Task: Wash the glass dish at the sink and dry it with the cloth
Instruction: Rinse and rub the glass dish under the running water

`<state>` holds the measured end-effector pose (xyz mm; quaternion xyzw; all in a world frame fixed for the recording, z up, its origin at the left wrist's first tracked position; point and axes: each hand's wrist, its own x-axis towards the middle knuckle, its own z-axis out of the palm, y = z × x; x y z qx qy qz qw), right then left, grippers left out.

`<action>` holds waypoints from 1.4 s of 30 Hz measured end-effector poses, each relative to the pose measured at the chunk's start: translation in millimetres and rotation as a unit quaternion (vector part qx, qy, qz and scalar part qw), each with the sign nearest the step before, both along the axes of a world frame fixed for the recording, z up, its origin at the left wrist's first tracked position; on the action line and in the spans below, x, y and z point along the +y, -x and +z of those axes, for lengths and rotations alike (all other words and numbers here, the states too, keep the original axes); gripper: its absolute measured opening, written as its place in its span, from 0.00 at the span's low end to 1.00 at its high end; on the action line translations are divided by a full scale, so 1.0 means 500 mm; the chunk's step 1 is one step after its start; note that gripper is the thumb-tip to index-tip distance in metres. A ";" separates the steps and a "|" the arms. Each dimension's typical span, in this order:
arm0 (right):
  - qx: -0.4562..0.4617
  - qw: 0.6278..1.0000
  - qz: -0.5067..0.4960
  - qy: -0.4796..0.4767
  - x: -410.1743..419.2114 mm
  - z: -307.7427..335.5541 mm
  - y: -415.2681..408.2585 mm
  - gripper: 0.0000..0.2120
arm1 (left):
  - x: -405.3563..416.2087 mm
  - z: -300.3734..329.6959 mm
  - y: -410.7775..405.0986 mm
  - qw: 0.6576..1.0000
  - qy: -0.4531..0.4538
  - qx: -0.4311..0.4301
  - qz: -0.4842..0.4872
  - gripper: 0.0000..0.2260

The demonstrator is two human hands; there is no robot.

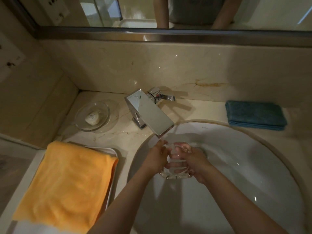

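Note:
A clear faceted glass dish [174,173] is held over the white sink basin [236,166], just below the chrome tap [148,112]. Water runs from the spout onto the dish. My left hand [157,156] grips its left side. My right hand [197,161] grips its right side, with fingers showing through the glass. A folded blue cloth [255,114] lies on the counter at the right, behind the basin. An orange towel [67,181] is draped over a white tray at the left.
A clear glass bowl [93,115] holding a white bar of soap [92,117] sits on the counter left of the tap. The tap lever [164,97] points right. A mirror runs along the wall above.

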<state>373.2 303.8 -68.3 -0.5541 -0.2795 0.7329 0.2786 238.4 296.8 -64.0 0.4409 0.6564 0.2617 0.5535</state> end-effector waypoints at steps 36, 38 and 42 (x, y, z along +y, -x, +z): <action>-0.105 0.992 -0.027 -0.072 -0.003 0.002 0.017 0.12 | -0.039 0.034 0.005 0.907 0.064 -0.404 0.104 0.17; -0.088 0.993 -0.011 -0.078 -0.008 -0.004 0.025 0.14 | -0.033 0.039 -0.007 0.912 0.064 -0.386 0.126 0.17; -0.143 0.983 0.014 -0.118 -0.011 -0.008 0.033 0.22 | -0.035 0.042 -0.026 0.931 0.055 -0.339 0.127 0.18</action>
